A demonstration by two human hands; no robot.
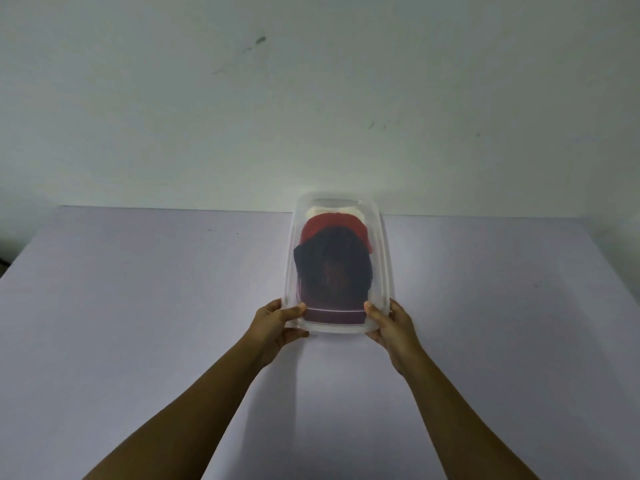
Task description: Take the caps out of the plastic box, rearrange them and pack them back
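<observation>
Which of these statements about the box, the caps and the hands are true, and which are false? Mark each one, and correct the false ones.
1. The left hand and the right hand both grip the near end of the box. True.
2. A red cap lies just beyond a dark cap. True.
3. The box is opaque. False: it is clear, and the caps show through it.
4. The dark cap lies outside the box. False: it is inside the box.
5. The right hand is empty. False: its thumb and fingers are curled round the box's near right corner.
</observation>
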